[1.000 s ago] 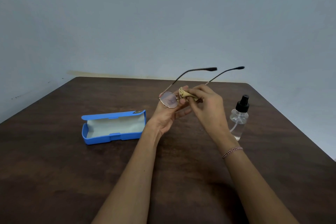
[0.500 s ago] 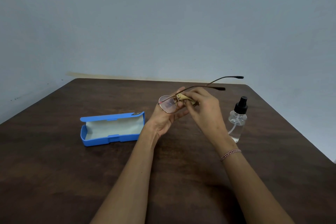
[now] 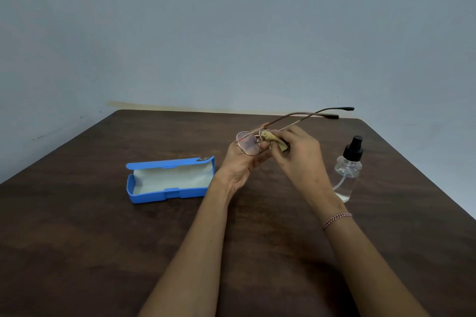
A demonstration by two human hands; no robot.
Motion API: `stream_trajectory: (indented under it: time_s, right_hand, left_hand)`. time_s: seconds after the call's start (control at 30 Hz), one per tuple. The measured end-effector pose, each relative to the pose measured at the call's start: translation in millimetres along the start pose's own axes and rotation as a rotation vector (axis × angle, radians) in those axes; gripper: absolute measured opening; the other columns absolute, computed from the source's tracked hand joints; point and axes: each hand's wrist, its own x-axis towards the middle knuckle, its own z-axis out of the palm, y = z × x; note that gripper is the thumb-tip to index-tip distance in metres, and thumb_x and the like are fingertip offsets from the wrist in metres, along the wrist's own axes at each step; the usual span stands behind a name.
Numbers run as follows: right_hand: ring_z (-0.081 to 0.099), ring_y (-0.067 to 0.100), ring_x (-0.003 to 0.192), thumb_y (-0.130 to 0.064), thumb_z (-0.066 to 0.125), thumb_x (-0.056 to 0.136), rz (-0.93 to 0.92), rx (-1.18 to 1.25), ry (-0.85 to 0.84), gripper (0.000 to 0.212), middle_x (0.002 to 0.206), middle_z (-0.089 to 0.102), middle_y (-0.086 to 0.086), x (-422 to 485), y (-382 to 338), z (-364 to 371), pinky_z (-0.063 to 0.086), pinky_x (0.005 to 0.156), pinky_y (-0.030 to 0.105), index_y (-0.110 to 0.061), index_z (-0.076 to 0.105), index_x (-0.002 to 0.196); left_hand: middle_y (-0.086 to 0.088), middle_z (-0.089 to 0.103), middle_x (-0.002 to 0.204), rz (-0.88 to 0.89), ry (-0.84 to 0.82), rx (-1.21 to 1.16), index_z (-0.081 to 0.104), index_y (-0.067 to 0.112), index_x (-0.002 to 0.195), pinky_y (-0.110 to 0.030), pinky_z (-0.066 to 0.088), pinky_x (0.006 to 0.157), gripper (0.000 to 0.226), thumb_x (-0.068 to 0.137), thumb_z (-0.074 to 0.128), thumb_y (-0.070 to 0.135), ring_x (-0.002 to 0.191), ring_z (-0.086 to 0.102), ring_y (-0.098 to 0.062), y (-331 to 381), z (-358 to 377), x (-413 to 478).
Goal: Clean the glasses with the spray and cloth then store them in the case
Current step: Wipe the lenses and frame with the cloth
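Thin metal-framed glasses (image 3: 247, 143) are held above the dark wooden table (image 3: 77, 239), their temples pointing away to the right. My left hand (image 3: 240, 164) grips the frame at the left lens. My right hand (image 3: 296, 157) pinches a small tan cloth (image 3: 273, 140) against the right lens, which the cloth and fingers hide. The blue case (image 3: 170, 180) lies open on the table to the left, its pale lining showing. A clear spray bottle (image 3: 346, 175) with a black nozzle stands upright just right of my right wrist.
The table's far edge meets a plain grey-blue wall (image 3: 231, 33). Its right edge runs diagonally behind the bottle. A beaded bracelet (image 3: 336, 220) sits on my right wrist.
The glasses have tilted: the temples dropped from pointing up to lying lower and closer together, toward the right. Both hands stayed at the lenses with the cloth.
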Motion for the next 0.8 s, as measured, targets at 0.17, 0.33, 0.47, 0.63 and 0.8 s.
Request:
stream_trajectory:
  time_s: [0.17,0.33,0.47,0.63,0.8]
  right_hand:
    - [0.053,0.011,0.069,-0.004,0.067,0.082,-0.026,0.055,-0.021,0.013,0.083,0.061,0.007,1.1,0.1,-3.9,0.036,0.064,0.013,-0.003,0.072,0.094]
    - [0.057,0.02,0.081,-0.007,0.064,0.085,0.053,-0.044,-0.031,0.016,0.089,0.061,0.009,1.5,7.9,-0.9,0.044,0.069,0.025,-0.002,0.07,0.099]
    - [0.056,0.021,0.084,-0.007,0.061,0.088,0.075,-0.067,-0.003,0.02,0.092,0.06,0.009,1.2,9.5,-0.5,0.045,0.073,0.027,-0.003,0.069,0.105]
    - [0.058,0.02,0.084,-0.004,0.062,0.087,0.031,-0.001,0.043,0.018,0.092,0.062,0.007,-0.3,7.2,-0.8,0.048,0.074,0.029,-0.004,0.069,0.104]
    - [0.056,0.013,0.087,0.003,0.062,0.085,-0.082,0.163,0.029,0.028,0.093,0.058,-0.003,-3.1,3.5,0.9,0.047,0.077,0.018,-0.01,0.069,0.109]
  left_hand:
    - [-0.004,0.072,0.102,0.034,0.015,-0.022,0.072,0.021,0.102,-0.024,0.055,0.073,0.028,0.075,0.075,0.014,0.092,0.068,-0.016,0.3,-0.3,0.9]
    - [-0.004,0.072,0.102,0.019,0.0,-0.052,0.064,0.016,0.111,-0.025,0.056,0.075,0.039,0.074,0.076,0.016,0.09,0.069,-0.015,3.9,2.3,-1.1]
    - [-0.004,0.072,0.098,-0.021,-0.053,-0.023,0.067,0.014,0.11,-0.026,0.057,0.074,0.031,0.082,0.061,0.001,0.09,0.069,-0.016,1.7,4.4,-3.1]
    - [-0.004,0.07,0.099,-0.03,-0.072,-0.001,0.061,0.009,0.116,-0.025,0.056,0.073,0.05,0.067,0.071,0.011,0.092,0.067,-0.016,5.1,10.4,-5.8]
    - [-0.005,0.067,0.099,-0.018,-0.081,-0.03,0.063,0.017,0.112,-0.027,0.057,0.078,0.04,0.072,0.065,0.012,0.092,0.066,-0.015,6.8,7.6,-7.6]
